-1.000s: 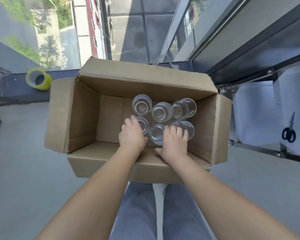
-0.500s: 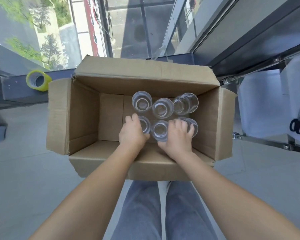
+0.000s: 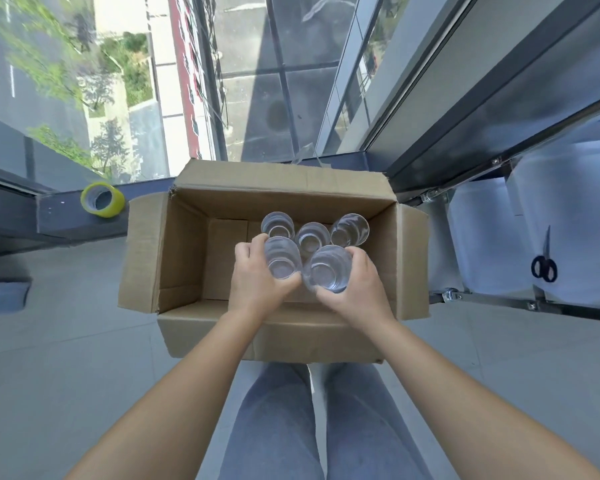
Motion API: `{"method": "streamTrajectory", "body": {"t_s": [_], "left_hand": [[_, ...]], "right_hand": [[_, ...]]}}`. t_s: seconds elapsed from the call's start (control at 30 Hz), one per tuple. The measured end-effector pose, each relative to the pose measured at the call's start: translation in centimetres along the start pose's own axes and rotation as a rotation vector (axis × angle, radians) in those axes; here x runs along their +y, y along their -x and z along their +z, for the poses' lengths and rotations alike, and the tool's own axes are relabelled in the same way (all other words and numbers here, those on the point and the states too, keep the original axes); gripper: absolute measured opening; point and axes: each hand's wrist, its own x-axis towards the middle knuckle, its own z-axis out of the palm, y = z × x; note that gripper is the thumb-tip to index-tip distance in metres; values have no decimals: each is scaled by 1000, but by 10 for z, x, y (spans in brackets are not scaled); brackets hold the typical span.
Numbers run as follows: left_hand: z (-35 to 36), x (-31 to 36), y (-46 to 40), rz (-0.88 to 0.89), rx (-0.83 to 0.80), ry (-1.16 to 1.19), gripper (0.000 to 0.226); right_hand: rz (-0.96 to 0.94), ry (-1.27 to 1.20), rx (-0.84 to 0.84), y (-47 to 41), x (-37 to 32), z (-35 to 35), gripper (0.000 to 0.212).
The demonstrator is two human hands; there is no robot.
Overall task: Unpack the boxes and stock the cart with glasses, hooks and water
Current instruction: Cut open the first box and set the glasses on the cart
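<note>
An open cardboard box [image 3: 187, 258] stands on the floor in front of my knees. My left hand [image 3: 253, 282] grips a clear glass [image 3: 282, 258], raised above the box bottom. My right hand [image 3: 357, 289] grips a second clear glass [image 3: 328, 271] beside it, also lifted. Three more clear glasses stand in a row at the back of the box: one on the left [image 3: 277, 225], one in the middle [image 3: 313, 236] and one on the right [image 3: 350, 229]. The cart [image 3: 492, 299] with white-lined shelves stands at the right.
A roll of yellow tape [image 3: 102, 199] lies on the dark window ledge left of the box. Black-handled scissors [image 3: 544, 261] lie on the cart's white liner. A full-height window rises right behind the box. Grey floor stretches to the left and right.
Both hands have closed round a glass each and lifted them up from the front row of the box. The view has tilted up slightly.
</note>
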Motion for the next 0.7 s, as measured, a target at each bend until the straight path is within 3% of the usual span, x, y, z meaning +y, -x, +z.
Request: {"method": "streamTrajectory", "body": {"t_s": [0.23, 0.37, 0.7], "left_hand": [[-19, 54, 30, 142, 110, 56, 85], [-21, 95, 48, 241, 106, -11, 76], [25, 246, 140, 511, 126, -198, 74]], "right_hand": [[-3, -77, 269, 31, -16, -47, 72], [19, -71, 365, 55, -12, -89, 78], [85, -60, 606, 149, 59, -224, 65]]}}
